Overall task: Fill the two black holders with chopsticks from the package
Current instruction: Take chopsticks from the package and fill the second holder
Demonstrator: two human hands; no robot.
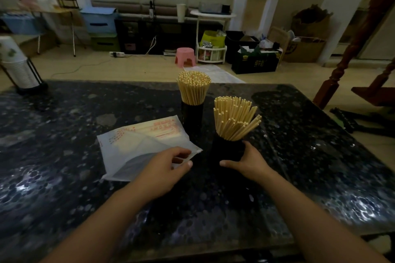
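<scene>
Your right grip (245, 161) curls round the near black holder (227, 149), your left grip (168, 163) pinches the package (136, 147) on the surface (64, 134); far holder (192, 113) packed upright; near chopsticks (234, 119) splayed, likely to spill if you tilt.

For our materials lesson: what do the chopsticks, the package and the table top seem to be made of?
Chopsticks: pale, matte, square-ended sticks, likely bamboo or wood.
Package: thin translucent film with red print, creased and limp, probably plastic.
Table top: dark, speckled and glossy, reflecting light; looks like polished stone, possibly granite or an imitation.
</scene>
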